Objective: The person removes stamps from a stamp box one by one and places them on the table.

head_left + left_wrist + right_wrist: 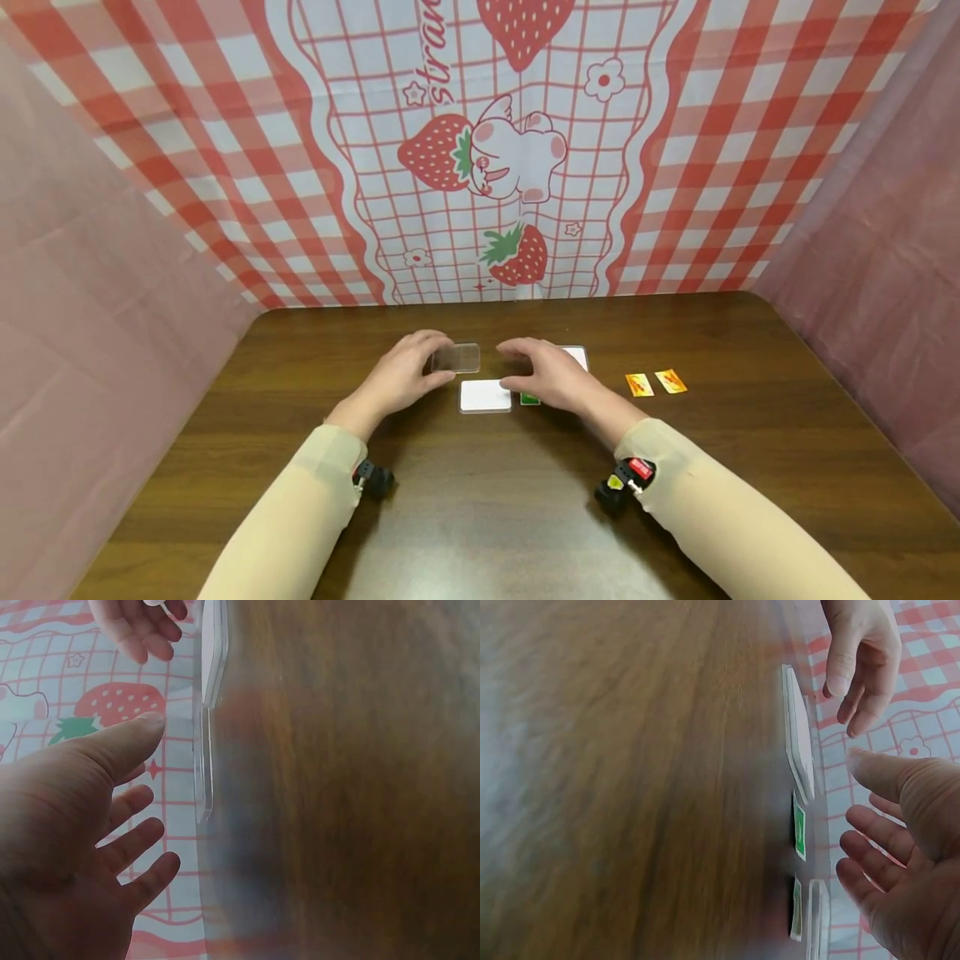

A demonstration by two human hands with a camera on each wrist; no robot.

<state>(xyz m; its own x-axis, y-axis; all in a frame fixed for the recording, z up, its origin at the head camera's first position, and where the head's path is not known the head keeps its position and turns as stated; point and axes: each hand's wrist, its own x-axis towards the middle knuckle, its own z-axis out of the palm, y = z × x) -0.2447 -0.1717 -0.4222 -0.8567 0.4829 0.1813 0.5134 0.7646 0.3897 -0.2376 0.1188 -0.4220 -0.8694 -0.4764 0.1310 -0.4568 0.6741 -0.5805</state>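
My left hand [405, 372] hovers at the left end of a clear flat case [459, 358], thumb and fingers spread and holding nothing. Opposite it, my right hand [551, 375] has its fingers loosely bent over the table, also with nothing in its grasp. Between the two hands lies a white rectangular slab with a clear rim [485, 397]. A small green card [529, 399] shows partly from under the right hand, and a second white slab [577, 356] is half hidden behind it. In the right wrist view, another small card [796, 911] lies beyond the green one.
Two small orange-and-yellow cards [656, 382] lie on the brown wooden table [480, 517] to the right. A red-and-white checked strawberry cloth [480, 208] hangs at the table's back edge, with pink cloth [97, 267] on either side.
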